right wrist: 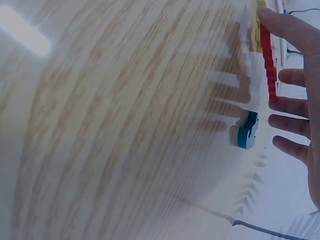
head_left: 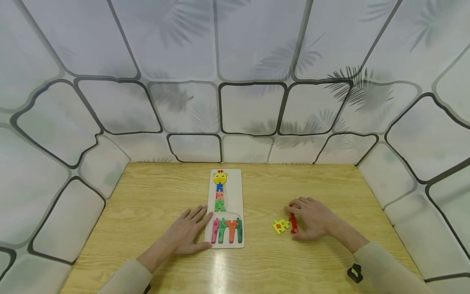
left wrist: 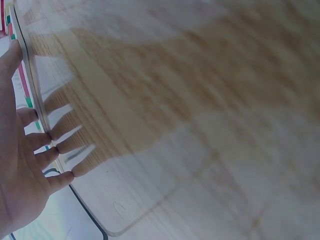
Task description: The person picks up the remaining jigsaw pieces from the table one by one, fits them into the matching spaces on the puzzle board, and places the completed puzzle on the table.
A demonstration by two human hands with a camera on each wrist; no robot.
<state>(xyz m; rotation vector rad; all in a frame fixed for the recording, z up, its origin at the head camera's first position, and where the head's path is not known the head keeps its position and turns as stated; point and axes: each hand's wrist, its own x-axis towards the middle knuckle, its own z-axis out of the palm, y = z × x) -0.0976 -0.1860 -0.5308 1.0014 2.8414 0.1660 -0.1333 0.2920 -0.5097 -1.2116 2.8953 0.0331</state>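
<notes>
A white giraffe puzzle board (head_left: 235,192) lies upright before me, bearing a yellow head piece (head_left: 220,177), colored neck pieces (head_left: 219,197) and several leg pieces (head_left: 231,230). My left hand (head_left: 189,232) rests along the board's left edge, fingers spread and fairly straight. To the right of the board, my right hand (head_left: 312,218) holds a long red puzzle piece (right wrist: 268,60) by its ends, between thumb and fingers. Just left of it lies a yellow puzzle piece (head_left: 280,226). The right wrist view shows a teal puzzle piece (right wrist: 247,131) on the table beyond the fingertips; the hand hides it in the head view.
The pieces lie on a light wood-grain table (head_left: 165,183). White fabric walls (head_left: 246,108) with dark outlines and leaf prints enclose its back and sides. A dark tag-like item (head_left: 354,272) hangs by the right sleeve.
</notes>
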